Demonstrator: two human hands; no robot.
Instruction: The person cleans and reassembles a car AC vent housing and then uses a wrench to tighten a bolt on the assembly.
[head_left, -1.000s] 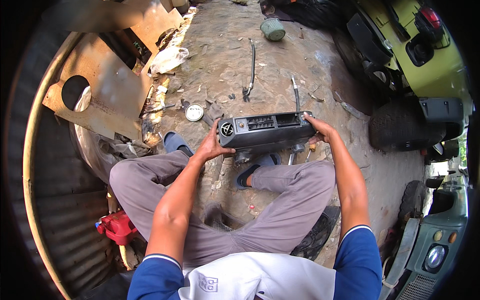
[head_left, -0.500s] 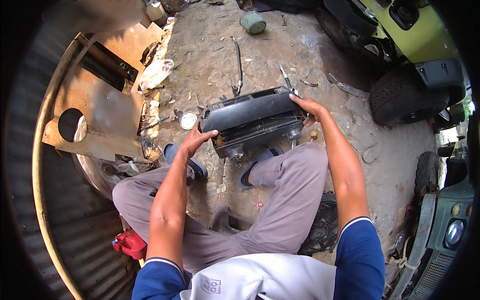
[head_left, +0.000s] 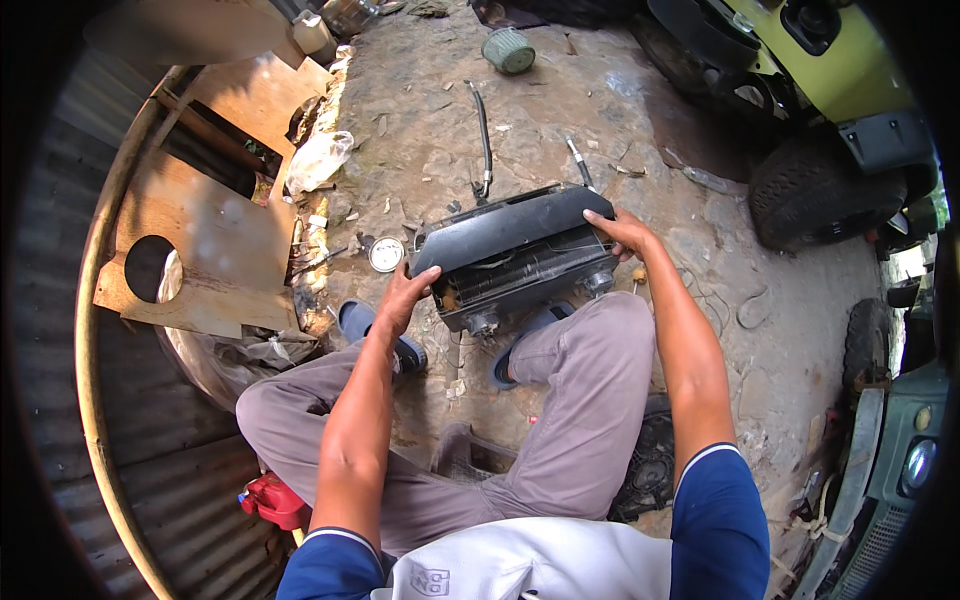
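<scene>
A long black car air-conditioner unit point(head_left: 520, 290) sits ahead of my knees, its dark inside showing below a loose-looking front panel point(head_left: 520, 228). At the panel's left end my left hand point(head_left: 402, 295) grips the edge, thumb on top. My right hand point(head_left: 622, 232) holds the opposite end, its thumb on the face and the other fingers curled behind. Two round fittings stick out of the unit's near side. Behind it, a black hose point(head_left: 483, 140) and a shorter metal-ended hose point(head_left: 578, 160) point away; how they join the unit is hidden.
Left of the unit lies a round white-faced tin point(head_left: 385, 254). A cut plywood sheet point(head_left: 215, 240) leans by the corrugated wall. A green cylindrical filter point(head_left: 508, 50) lies far ahead. A vehicle tyre point(head_left: 825, 190) stands at right, and a red container point(head_left: 275, 500) beside my left leg.
The panel has tilted up and away from the unit's near part, so the gap below it is wider and more of the inside shows. Both hands keep their hold.
</scene>
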